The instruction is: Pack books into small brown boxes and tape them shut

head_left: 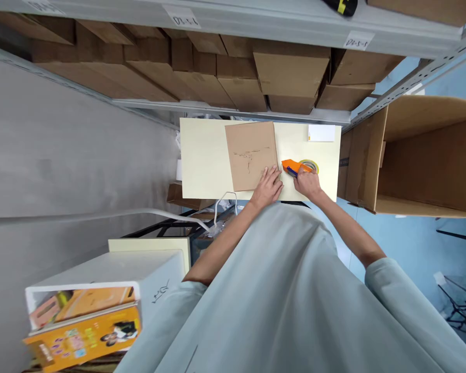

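Note:
A flat brown cardboard box [251, 155] lies on the cream tabletop [205, 155], with dark scuffed marks across its upper face. My left hand [268, 185] rests on the box's near right corner, its fingers stretched out and lying flat. Just right of the box, my right hand [307, 182] is closed around an orange tape dispenser [292, 167], its nose pointing left towards the box's right edge. A yellow-green tape roll [309, 165] shows behind that hand. The dispenser's grip is mostly hidden by my fingers.
A white label-like rectangle [321, 133] is at the table's back right. Shelves with several cardboard boxes [291, 70] stand behind it. To the right is a big open carton [431, 160]. A white bin [151, 282] with an orange printed box [89, 334] stands lower left, near a white cable [171, 213].

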### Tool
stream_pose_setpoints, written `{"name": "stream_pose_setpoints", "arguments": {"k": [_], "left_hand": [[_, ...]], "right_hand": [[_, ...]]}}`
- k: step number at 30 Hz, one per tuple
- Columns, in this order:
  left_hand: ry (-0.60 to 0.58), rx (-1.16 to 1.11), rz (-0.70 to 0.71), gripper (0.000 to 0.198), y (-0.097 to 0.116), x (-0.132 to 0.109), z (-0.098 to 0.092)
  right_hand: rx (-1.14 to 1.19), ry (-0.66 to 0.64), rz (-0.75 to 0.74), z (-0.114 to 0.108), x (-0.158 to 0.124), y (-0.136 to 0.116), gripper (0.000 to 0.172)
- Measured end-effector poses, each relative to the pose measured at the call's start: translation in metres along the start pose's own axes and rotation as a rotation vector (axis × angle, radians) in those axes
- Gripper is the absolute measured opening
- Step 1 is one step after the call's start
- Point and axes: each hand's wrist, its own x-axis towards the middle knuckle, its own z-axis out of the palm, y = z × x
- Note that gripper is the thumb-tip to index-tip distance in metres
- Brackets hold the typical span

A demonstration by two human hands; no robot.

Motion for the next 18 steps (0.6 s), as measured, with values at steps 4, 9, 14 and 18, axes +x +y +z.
{"name": "stream_pose_setpoints", "arguments": {"k": [4,9,14,18], "left_hand": [[-0.004,-0.037,-0.025,0.02,0.007,0.001,-0.002],[0.119,-0.051,-0.059,0.02,0.023,0.008,-0.015],[0.428,-0.117,-0.102,0.041,0.044,0.072,-0.052],[0.699,-0.11,-0.064,0.052,0.051,0.147,-0.116]], "right_hand": [[0.115,0.143,0.231,-0.01,0.016,-0.002,0.056],[0.17,0.279,0.251,-0.056,0.018,0.018,0.055],[0.253,0.375,0.113,-0.126,0.02,0.012,0.054],[0.212,0.471,-0.074,-0.208,0.048,-0.008,0.049]]}}
